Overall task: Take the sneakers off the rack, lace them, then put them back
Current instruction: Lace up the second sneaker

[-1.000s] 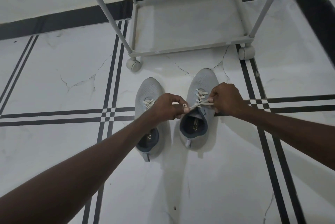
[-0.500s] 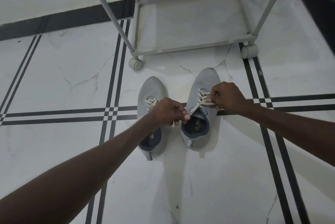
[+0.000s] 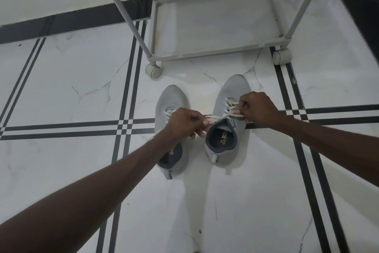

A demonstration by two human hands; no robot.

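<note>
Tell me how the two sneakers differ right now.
The right sneaker sits nearer the rack than the left sneaker. Both hands, left hand and right hand, pull the right sneaker's lace; the left sneaker's laces lie untouched. Both are grey, toes toward the rack.

Little can be read. The dark insole of the right-hand grey mesh sneaker bears a pale crossed-stroke logo with tiny lettering beside it (too small to make out). The left-hand grey mesh sneaker shows part of a similar logo.
</note>
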